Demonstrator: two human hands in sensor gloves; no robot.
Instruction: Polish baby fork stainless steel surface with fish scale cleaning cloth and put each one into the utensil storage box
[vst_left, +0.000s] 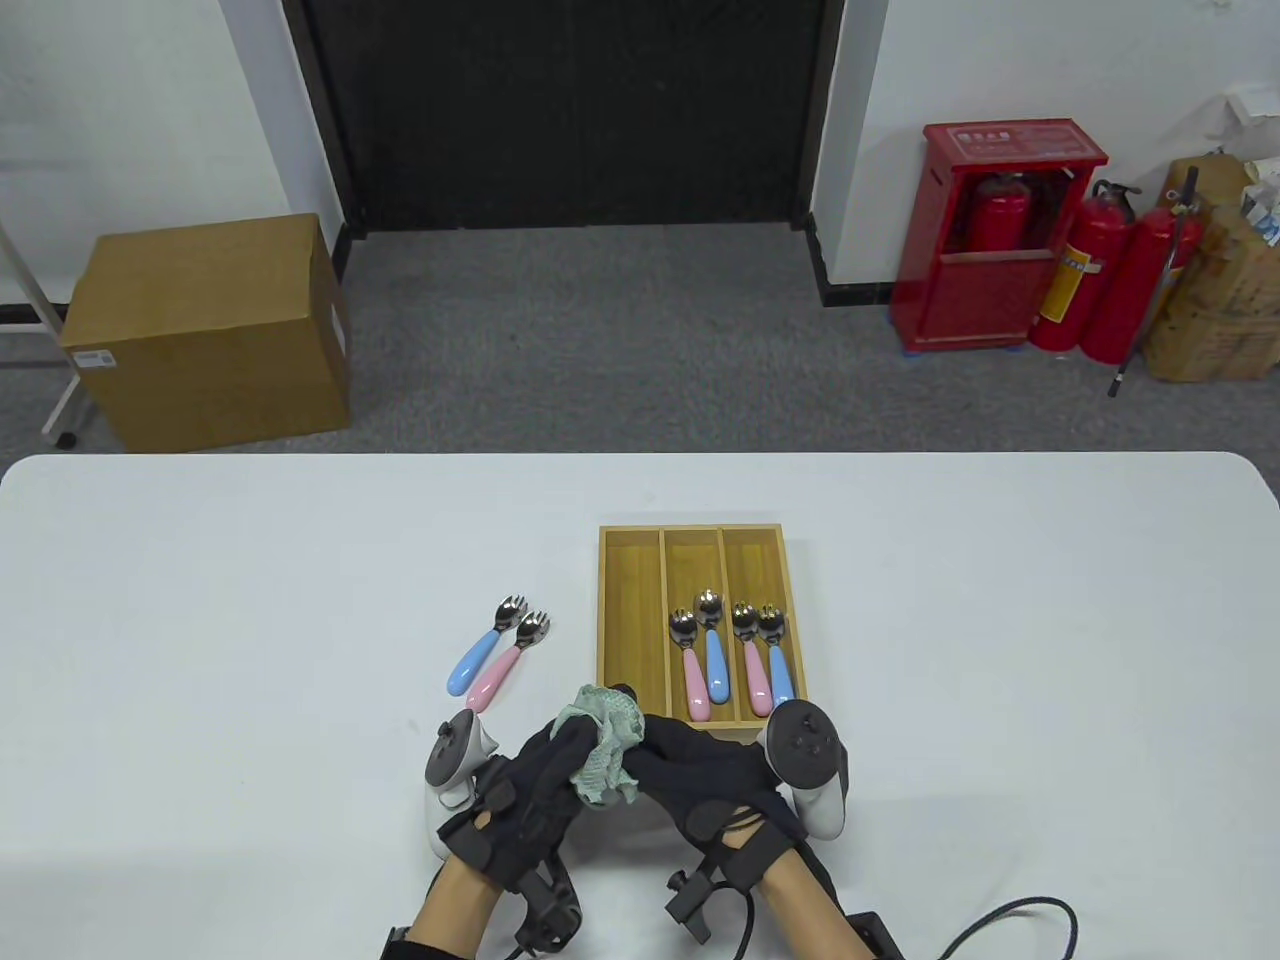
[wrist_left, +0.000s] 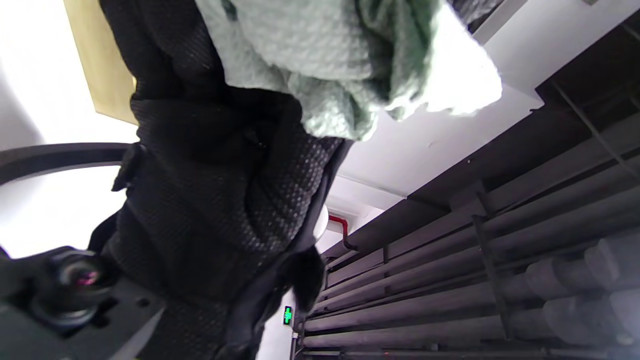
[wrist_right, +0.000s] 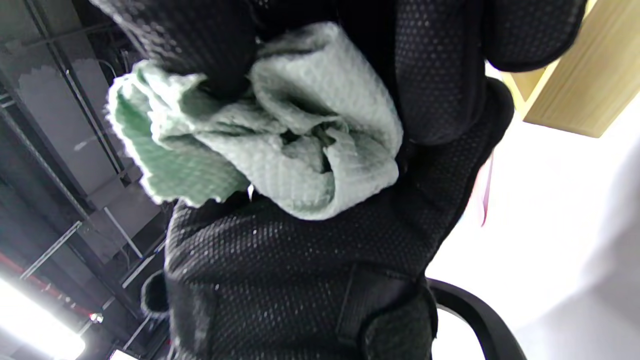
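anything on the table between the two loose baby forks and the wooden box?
No. In the table view, only bare white table separates the blue- and pink-handled forks from the three-slot bamboo utensil box.

No legible text found. White lettering on top of red fire extinguisher cabinet too small to read; likewise white label on cardboard box. Green illuminated cross sign, no wording.

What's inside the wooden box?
The utensil storage box holds four baby forks: pink and blue in the middle slot, pink and blue in the right. The left slot looks empty; hands hide its near corner.
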